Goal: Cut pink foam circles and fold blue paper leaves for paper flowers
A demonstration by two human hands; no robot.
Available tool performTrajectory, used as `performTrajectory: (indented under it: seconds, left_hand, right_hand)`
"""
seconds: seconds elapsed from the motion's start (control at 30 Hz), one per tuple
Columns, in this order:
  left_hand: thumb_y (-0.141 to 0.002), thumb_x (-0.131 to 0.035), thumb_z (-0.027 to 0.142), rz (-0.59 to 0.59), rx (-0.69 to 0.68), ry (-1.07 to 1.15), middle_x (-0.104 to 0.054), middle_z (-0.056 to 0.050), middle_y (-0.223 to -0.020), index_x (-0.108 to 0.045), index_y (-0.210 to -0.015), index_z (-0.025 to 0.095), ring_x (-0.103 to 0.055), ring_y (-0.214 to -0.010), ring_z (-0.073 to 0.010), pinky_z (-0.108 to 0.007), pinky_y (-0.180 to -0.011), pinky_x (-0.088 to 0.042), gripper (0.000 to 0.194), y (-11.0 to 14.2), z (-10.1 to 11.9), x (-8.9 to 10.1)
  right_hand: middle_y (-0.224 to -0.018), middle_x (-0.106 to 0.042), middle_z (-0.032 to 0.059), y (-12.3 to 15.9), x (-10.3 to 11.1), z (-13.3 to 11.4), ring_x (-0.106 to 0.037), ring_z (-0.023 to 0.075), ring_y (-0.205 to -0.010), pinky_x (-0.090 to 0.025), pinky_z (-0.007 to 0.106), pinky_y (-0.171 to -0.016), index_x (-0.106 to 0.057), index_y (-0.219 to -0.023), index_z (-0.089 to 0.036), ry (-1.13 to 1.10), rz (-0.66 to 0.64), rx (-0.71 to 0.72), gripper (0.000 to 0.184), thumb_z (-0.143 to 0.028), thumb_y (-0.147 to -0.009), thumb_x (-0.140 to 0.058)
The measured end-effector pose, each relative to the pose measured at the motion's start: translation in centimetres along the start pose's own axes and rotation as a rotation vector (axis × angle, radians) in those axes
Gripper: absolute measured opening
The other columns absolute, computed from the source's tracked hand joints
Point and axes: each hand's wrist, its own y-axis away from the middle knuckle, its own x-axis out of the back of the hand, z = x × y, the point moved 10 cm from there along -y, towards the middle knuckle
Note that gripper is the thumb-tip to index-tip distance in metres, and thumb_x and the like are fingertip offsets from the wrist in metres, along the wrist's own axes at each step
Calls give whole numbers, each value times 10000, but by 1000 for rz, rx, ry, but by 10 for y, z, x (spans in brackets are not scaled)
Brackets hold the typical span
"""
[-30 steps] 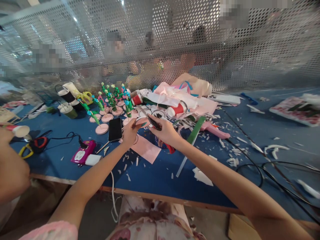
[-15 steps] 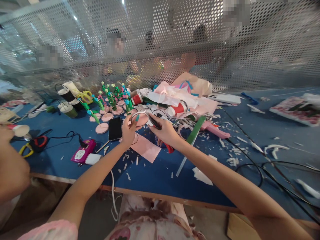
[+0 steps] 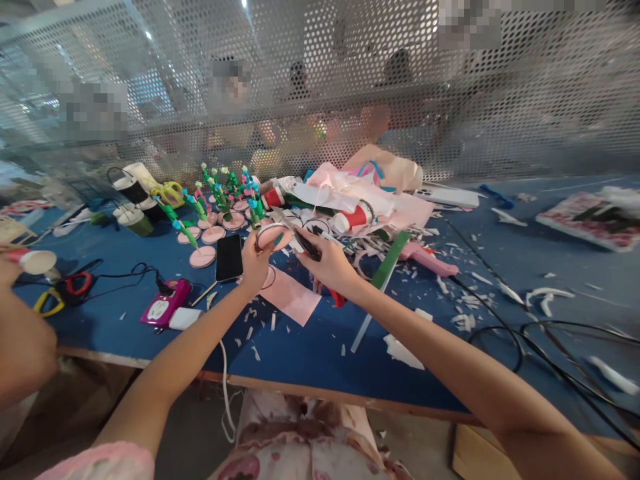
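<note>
fingers of left hand (image 3: pixel 256 265) pinch a pink disc (image 3: pixel 271 234) at its edge, raised over the blue table (image 3: pixel 300 360), mid-scene. right hand (image 3: pixel 327 263) grips a black-handled tool (image 3: pixel 308 246), fingers closed round it, beside the disc; can't tell if it touches. pink sheet (image 3: pixel 293 298) just nearer. phone (image 3: pixel 229 258) left, pink glue gun (image 3: pixel 431 259) right. farther: red cup (image 3: pixel 353 218) on its side, then metal mesh (image 3: pixel 350 40).

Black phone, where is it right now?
The phone lies on the table, left of centre in the head view, just left of the left hand; the magenta box is farther left.
</note>
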Motion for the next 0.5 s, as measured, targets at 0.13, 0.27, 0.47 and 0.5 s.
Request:
performTrajectory:
  seconds: [0.13, 0.27, 0.47, 0.5]
  left_hand:
    - [-731, -640, 239, -60, 2, 28, -594, 4, -772, -591, -828, 172, -555, -733, -133, -222, -651, -449, 127, 3, 1, -8]
    - [-738, -625, 215, -60, -14, 1, -580, 19, -734, -589, -808, 175, -535, -703, -122, -211, -636, -428, 88, 3, -1, -7]
    - [-740, -627, 217, -105, -26, 24, -594, 15, -746, -612, -833, 177, -552, -709, -121, -207, -630, -447, 103, 5, 3, -11]
    - [-738, -628, 221, -119, -19, 43, -595, 14, -742, -614, -827, 177, -554, -706, -122, -207, -622, -455, 101, 6, 4, -13]
  right_hand:
    - [-812, -695, 28, 4, -4, -1, -535, 90, -352, -487, 224, -384, -368, -1440, -199, -42, -56, -59, 635, -208, -816, -488]
    - [-735, -683, 27, 6, -4, -1, -539, 100, -347, -488, 225, -369, -344, -1450, -170, -54, -73, -97, 647, -201, -821, -489]
    - [-720, -680, 30, 5, -7, 4, -538, 103, -332, -475, 223, -345, -327, -1458, -180, -99, -74, -117, 655, -225, -826, -495]
    - [-732, -681, 33, 6, -8, 5, -537, 102, -328, -472, 222, -339, -321, -1460, -187, -110, -75, -122, 657, -228, -827, -492]
